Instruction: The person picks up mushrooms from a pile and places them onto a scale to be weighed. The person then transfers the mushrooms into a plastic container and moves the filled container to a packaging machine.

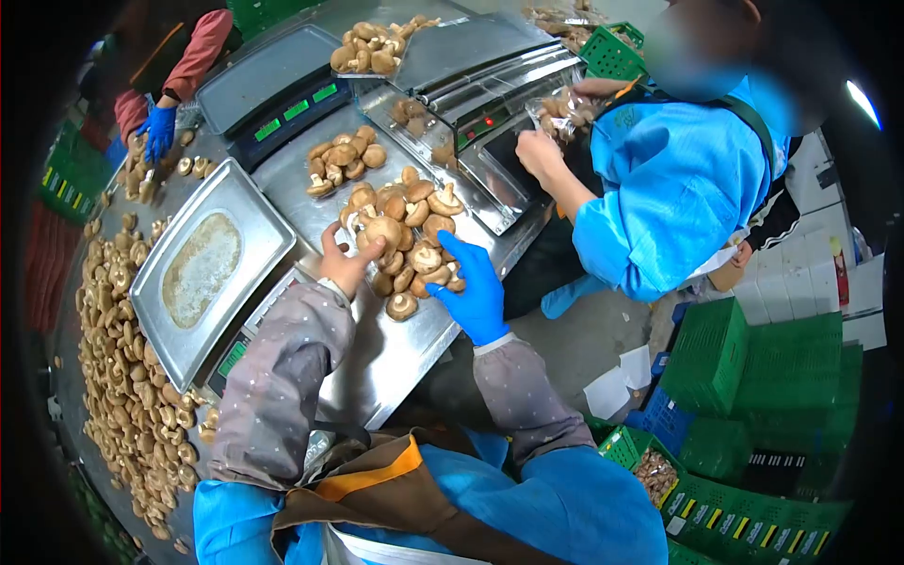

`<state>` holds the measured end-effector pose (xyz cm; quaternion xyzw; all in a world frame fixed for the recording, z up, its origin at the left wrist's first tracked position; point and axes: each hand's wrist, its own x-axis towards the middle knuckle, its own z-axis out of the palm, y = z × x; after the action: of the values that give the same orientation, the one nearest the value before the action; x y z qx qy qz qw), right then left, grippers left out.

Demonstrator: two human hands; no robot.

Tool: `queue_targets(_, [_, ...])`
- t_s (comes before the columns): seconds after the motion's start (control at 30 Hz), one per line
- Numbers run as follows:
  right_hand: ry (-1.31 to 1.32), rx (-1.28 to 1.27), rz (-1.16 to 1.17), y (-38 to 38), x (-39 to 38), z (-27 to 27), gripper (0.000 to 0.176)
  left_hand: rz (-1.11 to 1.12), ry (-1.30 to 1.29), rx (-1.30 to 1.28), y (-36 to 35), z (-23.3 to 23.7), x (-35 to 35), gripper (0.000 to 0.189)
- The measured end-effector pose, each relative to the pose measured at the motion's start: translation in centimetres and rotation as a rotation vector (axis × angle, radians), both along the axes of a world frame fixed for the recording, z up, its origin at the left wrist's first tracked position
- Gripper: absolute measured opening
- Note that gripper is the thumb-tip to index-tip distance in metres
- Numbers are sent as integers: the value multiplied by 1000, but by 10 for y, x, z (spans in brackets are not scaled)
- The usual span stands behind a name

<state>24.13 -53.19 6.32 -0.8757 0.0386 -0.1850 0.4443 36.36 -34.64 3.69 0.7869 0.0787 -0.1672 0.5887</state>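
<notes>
A heap of brown shiitake mushrooms lies on the steel table in front of me. At its near left edge is my bare left hand, thumb and fingers apart, touching the mushrooms. My right hand, in a blue glove, rests against the heap's right side with its thumb and forefinger spread. Some fingertips are hidden among the mushrooms. Just beyond sits a smaller group of shiitake.
Left of me stands a scale with a steel tray, beside a large mushroom pile. Another scale and a steel wrapping machine stand ahead. A co-worker in blue handles bagged mushrooms. Green crates are stacked right.
</notes>
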Motion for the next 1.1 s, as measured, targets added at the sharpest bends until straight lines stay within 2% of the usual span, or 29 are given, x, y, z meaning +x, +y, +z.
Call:
queue_targets(0.07, [34,-79,26,3,11,-1,71,-57,-218,69,-4,-2,-1,100])
queue_targets(0.1, [18,-184,16,4,15,-5,68,-69,-240,79,-6,2,-1,97])
queue_targets(0.2, [9,-195,36,6,20,-9,62,-77,-231,37,-10,7,-2,97])
queue_targets(0.23, [-70,-95,23,7,24,-11,54,-77,-216,17,-11,2,1,97])
queue_targets(0.33, [38,141,37,0,41,-3,44,-89,-176,47,-11,-5,6,97])
queue_targets(0.4, [99,200,61,-3,54,13,31,-97,-166,43,-11,-12,7,97])
queue_targets(0.47, [62,-48,135,-13,68,11,26,-82,-167,58,-11,-30,11,97])
queue_targets(0.5, [-7,-62,194,-18,74,13,21,-60,-155,71,-11,-32,11,98])
queue_targets(0.53, [-185,-156,218,-24,82,6,20,-68,-146,78,-12,-25,10,98])
queue_targets(0.57, [-191,-183,201,-27,85,0,20,-74,-135,83,-11,-18,9,99])
queue_targets(0.63, [-129,-256,190,-26,80,-4,23,-76,-105,50,-11,-15,10,99])
queue_targets(0.77, [-118,27,129,-21,63,6,29,-73,-100,-10,-10,0,3,102])
queue_targets(0.87, [-192,21,-10,-15,47,20,28,-67,-49,53,0,3,-2,100])
queue_targets(0.97, [-246,20,109,3,39,10,33,-58,19,4,1,-11,-2,98])
queue_targets(1.07, [-66,16,101,17,36,17,43,-59,2,31,6,-3,-9,95])
queue_targets(1.1, [-24,-38,147,16,39,11,58,-66,18,37,7,-2,-9,96])
